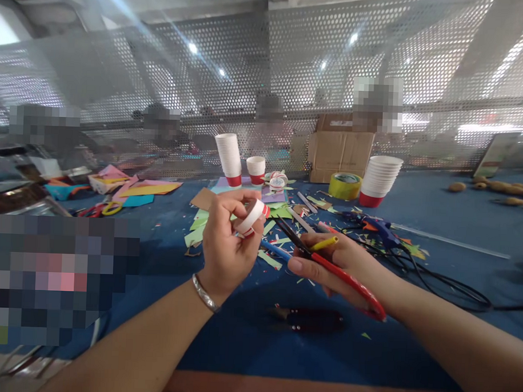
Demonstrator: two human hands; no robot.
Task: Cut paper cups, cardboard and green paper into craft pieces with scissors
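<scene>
The person's left hand (232,241) is bent around a white-and-red cup piece (248,218), which it keeps between thumb and fingers, above the blue table (239,347) and near the middle of the view. The white band of this piece slants from lower left to upper right, and its red edge is on the right side, toward the other hand. The right hand (339,250) is closed on red-handled scissors (339,272); their long axis runs diagonally, with the red handle at lower right and the dark blades pointing to upper left, away from the person and toward the cup piece. The tips are near the red edge — whether they touch it, I cannot tell. A short yellow stick (324,243) crosses at the right fingers, rising to the right, and a blue stick (277,251) points from these fingers to upper left. Below the hands lie dark snips (315,321), almost level, with their points to the left. Behind the hands are paper scraps (270,260), a tall cup stack (228,157) leaning a little left, and, farther right, a yellow tape roll (345,187) beside another cup stack (379,180).
</scene>
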